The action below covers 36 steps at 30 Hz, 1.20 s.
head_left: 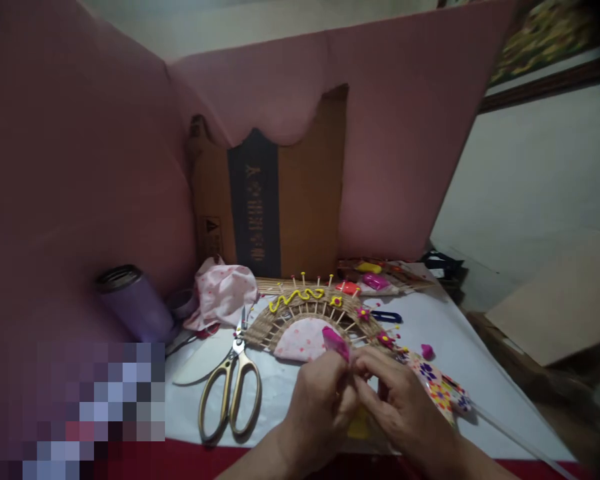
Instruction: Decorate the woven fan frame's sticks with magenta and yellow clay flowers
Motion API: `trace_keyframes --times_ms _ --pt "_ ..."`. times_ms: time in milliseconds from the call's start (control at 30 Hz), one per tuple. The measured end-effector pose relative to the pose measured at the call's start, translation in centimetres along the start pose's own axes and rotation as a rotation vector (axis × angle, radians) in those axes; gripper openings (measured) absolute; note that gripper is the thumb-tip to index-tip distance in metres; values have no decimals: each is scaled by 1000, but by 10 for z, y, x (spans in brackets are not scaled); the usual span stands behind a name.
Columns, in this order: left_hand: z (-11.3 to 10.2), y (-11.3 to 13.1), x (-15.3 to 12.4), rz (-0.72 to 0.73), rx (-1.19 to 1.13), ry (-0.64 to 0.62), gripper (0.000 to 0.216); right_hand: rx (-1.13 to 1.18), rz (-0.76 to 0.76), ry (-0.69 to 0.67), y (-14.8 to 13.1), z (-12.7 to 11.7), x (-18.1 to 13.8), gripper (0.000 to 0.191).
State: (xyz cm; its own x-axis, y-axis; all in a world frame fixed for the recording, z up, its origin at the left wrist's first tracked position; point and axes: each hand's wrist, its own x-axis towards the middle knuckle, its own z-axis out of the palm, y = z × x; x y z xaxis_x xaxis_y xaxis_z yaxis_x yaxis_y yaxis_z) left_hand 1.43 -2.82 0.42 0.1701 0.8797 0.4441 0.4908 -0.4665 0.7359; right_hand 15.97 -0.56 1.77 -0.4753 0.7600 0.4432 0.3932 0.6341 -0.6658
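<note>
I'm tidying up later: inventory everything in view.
twine arch: 1, tan, centre
trims: several, yellow and magenta, on arch
scissors: 1, brassy, left of arch
dotted cloths: 2, pale pink, inside arch, behind scissors
curved piece: 1, cream, beside scissors
tumbler: 1, purple, left
cardboard sheet: 1, brown, back
partition: count unclear, pink, behind
packets: 3, red, magenta, yellow, back right
lump: 1, magenta, right
oblong tool: 1, blue, right
floral piece: 1, multicoloured, right
rod: 1, white, lower right
tabletop: 1, white, beneath
framed picture: 1, greenish, upper right
board: 1, tan, right
held piece: 1, magenta, centre
left hand: 1, bare, lower centre
right hand: 1, bare, beside it
</note>
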Motion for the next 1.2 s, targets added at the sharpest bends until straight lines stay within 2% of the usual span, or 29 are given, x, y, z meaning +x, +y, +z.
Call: trace_keyframes --times_ms 100,267,333,400,500,633,733,933,1033,1200 --pt "2 1 0 -46 -49 10 17 -122 -75 32 1 4 -1 19" --pt "9 6 0 -125 -179 159 18 -196 -79 171 2 8 -1 22" --pt "8 7 1 -172 -229 184 19 -200 -102 181 2 8 -1 18" --pt "5 9 1 -231 -257 173 20 -231 -186 161 2 9 -2 14" --pt "0 10 2 -283 -212 155 23 -293 -321 110 4 10 -4 14" --pt "-2 10 2 -220 -21 134 21 -325 -348 154 9 8 -7 15" --pt "-2 8 2 -183 98 113 17 -384 -337 149 12 6 -8 13" --pt "-4 7 2 -115 -73 -36 20 -331 -216 59 12 2 -4 13" --pt "-3 9 1 -152 -129 -21 21 -351 -195 123 12 -3 -1 19" --pt "1 11 3 -278 -181 66 20 -325 -86 206 15 -10 1 16"
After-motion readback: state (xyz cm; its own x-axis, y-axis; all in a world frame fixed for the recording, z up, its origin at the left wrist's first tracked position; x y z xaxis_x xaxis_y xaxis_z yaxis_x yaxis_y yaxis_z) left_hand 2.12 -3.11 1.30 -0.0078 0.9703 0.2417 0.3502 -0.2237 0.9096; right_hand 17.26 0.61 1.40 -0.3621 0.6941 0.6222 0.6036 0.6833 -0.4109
